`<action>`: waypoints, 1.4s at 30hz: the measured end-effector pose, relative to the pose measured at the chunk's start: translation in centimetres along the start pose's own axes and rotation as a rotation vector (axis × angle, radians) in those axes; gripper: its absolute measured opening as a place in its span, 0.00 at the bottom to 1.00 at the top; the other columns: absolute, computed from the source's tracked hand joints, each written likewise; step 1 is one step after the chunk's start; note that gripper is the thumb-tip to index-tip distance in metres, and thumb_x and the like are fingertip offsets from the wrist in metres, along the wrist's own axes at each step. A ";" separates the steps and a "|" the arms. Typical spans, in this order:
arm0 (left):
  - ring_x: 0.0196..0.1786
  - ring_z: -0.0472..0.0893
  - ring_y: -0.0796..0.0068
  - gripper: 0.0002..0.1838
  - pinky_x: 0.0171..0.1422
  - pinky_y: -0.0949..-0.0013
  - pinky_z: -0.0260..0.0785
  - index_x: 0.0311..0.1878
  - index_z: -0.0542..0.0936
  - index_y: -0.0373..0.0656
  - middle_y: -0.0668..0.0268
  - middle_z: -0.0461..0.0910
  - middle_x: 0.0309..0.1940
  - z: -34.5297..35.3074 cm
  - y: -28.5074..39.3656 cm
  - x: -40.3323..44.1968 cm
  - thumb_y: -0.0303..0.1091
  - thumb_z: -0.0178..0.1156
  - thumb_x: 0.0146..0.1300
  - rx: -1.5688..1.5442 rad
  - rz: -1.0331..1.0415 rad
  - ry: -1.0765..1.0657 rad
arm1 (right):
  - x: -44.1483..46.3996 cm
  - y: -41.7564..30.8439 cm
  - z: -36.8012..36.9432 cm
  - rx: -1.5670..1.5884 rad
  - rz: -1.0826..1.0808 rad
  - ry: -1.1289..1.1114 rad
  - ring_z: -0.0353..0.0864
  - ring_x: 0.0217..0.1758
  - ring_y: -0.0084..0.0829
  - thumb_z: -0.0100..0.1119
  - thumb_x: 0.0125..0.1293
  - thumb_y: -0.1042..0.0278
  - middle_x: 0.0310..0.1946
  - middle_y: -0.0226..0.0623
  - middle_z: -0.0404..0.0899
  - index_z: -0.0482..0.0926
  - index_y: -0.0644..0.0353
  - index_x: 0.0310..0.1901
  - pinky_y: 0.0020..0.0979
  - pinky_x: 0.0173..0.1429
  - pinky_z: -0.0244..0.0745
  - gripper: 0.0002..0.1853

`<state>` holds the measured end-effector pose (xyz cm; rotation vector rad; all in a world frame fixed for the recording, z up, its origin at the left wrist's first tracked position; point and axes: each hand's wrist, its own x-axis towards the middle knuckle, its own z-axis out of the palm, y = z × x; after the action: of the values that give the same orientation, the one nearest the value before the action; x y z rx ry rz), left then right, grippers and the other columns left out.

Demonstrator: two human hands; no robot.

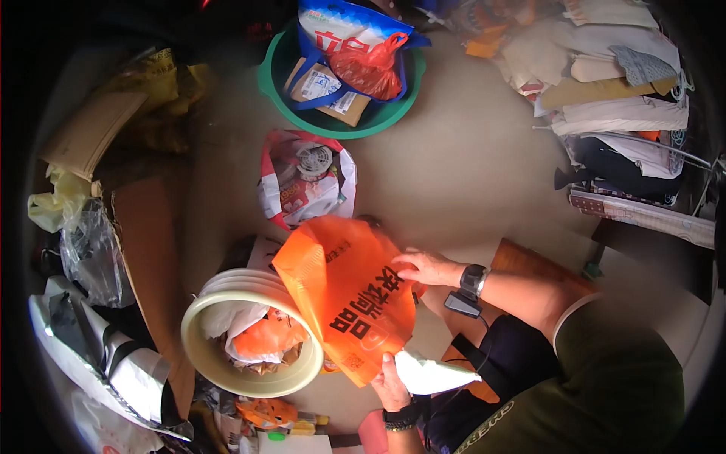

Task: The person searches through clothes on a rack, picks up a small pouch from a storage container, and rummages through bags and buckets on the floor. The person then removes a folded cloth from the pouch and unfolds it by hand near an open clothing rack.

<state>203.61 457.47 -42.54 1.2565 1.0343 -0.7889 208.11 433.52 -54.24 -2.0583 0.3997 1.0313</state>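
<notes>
An orange plastic bag (340, 280) with black characters is spread between my two hands. My right hand (429, 268), a watch on its wrist, pinches the bag's right edge. Lower down, my left hand (391, 387), with a dark bracelet, grips the bag's bottom corner, its thumb on the plastic. A white piece (432, 374) sticks out beside the left hand. Left of the bag stands a cream bucket (191, 344) holding crumpled orange and white plastic. The orange bag overlaps the bucket's right rim.
A green basin (274, 98) holds a carton and bags. Below it stands a pink-and-white bag (344, 170) with items inside. Cardboard (151, 272) and plastic wrappings line the left. Folded cloths (624, 113) are stacked at the upper right. A brown board (533, 266) lies near my right forearm.
</notes>
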 end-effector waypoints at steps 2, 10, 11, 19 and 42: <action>0.25 0.76 0.80 0.16 0.29 0.75 0.67 0.32 0.79 0.38 0.68 0.79 0.25 -0.8 -0.6 -1.2 0.42 0.54 0.68 0.007 -0.049 -0.001 | -0.1 -0.5 -0.4 -0.019 -0.004 0.020 0.76 0.51 0.46 0.55 0.65 0.57 0.49 0.44 0.75 0.76 0.55 0.54 0.40 0.55 0.71 0.18; 0.29 0.79 0.76 0.13 0.33 0.73 0.71 0.34 0.80 0.38 0.65 0.82 0.30 -5.7 -4.5 -4.4 0.39 0.58 0.66 -0.082 -0.168 0.047 | 9.4 -5.2 -1.8 0.086 -0.321 0.504 0.78 0.41 0.50 0.47 0.65 0.72 0.39 0.44 0.79 0.76 0.58 0.44 0.43 0.45 0.74 0.09; 0.27 0.80 0.74 0.12 0.31 0.71 0.72 0.30 0.78 0.39 0.63 0.82 0.26 -6.4 -5.4 -3.9 0.38 0.57 0.64 -0.087 -0.242 0.059 | 11.1 -6.5 -2.0 0.283 -0.224 0.436 0.79 0.44 0.49 0.49 0.65 0.71 0.41 0.49 0.80 0.75 0.61 0.48 0.42 0.47 0.74 0.12; 0.23 0.74 0.77 0.06 0.28 0.73 0.69 0.27 0.75 0.42 0.68 0.74 0.20 -8.6 -7.7 -1.5 0.29 0.58 0.59 -0.111 -0.317 0.060 | 21.5 -4.5 5.5 0.246 0.267 -0.002 0.82 0.41 0.45 0.53 0.64 0.64 0.43 0.53 0.78 0.59 0.66 0.66 0.38 0.44 0.79 0.30; 0.15 0.60 0.82 0.11 0.18 0.75 0.51 0.22 0.71 0.46 0.73 0.64 0.15 -5.4 -5.3 -0.2 0.24 0.55 0.60 -0.378 -0.421 -0.003 | 22.9 -8.2 -3.4 0.860 -0.288 0.525 0.70 0.62 0.41 0.54 0.64 0.44 0.62 0.48 0.69 0.45 0.65 0.72 0.39 0.64 0.64 0.45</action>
<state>197.66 461.83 -44.27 0.7233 1.3954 -0.8589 228.84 437.61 -66.68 -1.4870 0.6485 0.0678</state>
